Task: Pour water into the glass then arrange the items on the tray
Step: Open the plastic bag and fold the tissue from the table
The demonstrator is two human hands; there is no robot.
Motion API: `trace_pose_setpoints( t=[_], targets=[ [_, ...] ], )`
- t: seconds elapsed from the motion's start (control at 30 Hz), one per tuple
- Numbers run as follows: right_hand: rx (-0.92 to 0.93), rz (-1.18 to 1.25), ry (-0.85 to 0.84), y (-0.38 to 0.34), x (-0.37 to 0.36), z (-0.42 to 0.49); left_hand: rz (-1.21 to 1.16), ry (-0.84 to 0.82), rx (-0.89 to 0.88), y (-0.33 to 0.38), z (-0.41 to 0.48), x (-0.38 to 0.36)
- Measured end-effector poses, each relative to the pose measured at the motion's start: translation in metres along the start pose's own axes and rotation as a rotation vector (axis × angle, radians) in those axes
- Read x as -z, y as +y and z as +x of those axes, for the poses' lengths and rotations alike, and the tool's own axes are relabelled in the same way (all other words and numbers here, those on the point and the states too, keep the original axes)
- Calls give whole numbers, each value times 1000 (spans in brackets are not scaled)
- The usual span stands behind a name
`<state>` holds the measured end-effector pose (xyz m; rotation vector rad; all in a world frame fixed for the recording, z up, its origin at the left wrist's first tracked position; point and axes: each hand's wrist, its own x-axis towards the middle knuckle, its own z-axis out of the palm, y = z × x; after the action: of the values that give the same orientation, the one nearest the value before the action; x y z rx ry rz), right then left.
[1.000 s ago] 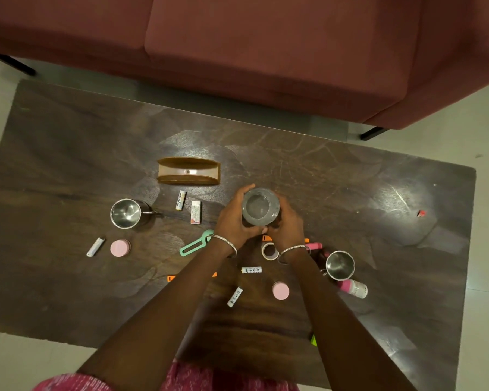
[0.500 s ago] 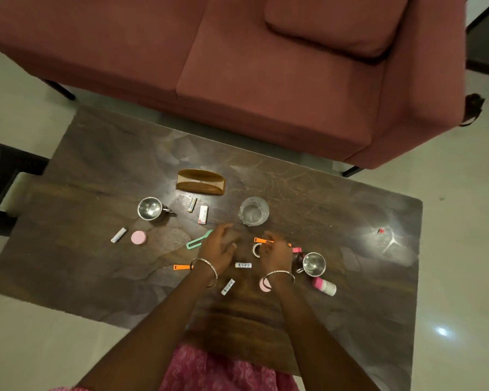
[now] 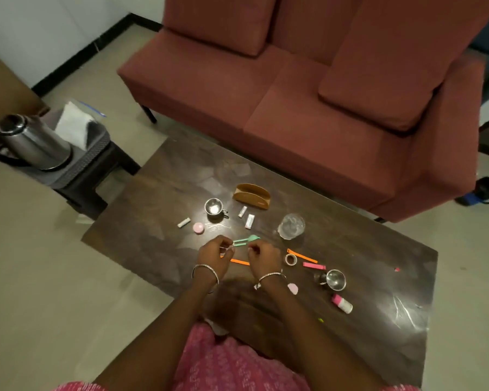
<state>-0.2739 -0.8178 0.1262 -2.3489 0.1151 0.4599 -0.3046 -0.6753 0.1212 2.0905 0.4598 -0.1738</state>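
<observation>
The glass [image 3: 291, 225] stands beyond and right of the right hand [image 3: 264, 256]. A steel cup [image 3: 213, 206] stands beyond the left hand [image 3: 215, 255].

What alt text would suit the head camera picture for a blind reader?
The person's left hand and right hand hang with curled fingers over a dark table by a green clip, a clear glass just beyond. Small cups and tubes lie scattered; a maroon sofa stands behind.

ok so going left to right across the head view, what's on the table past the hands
white tube → pink cap → steel cup → wooden holder → glass
</observation>
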Motion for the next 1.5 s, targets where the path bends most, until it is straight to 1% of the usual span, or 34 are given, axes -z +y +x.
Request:
trace_pose_setpoints(
  t=[0.17, 0.27, 0.47, 0.67, 0.83, 1.0, 1.1, 1.3, 1.5],
  targets=[
    [110, -16, -26, -61, -32, -8, -19, 98, 24, -22, -3, 60],
    [172, -21, -26, -101, -61, -15, -20, 108, 20, -38, -3, 99],
    [194, -28, -36, -186, -146, -38, 21, 117, 33, -97, -1, 202],
    [261, -24, -98, -270, -217, -45, 31, 205, 106, -157, 9, 308],
    [319, -66, -125, -327, -255, -31, 0, 281, 137, -185, 26, 374],
    [367, -118, -162, -380, -286, 7, -47, 365, 135, -200, 67, 426],
    [361, -115, -143, -416, -303, 42, -43, 380, 124, -207, 104, 457],
    [321, -108, -136, -488, -344, 130, -44, 416, 122, -212, 195, 522],
    [227, -102, -149, -545, -362, 218, 25, 389, 152, -215, 279, 577]
  ],
)
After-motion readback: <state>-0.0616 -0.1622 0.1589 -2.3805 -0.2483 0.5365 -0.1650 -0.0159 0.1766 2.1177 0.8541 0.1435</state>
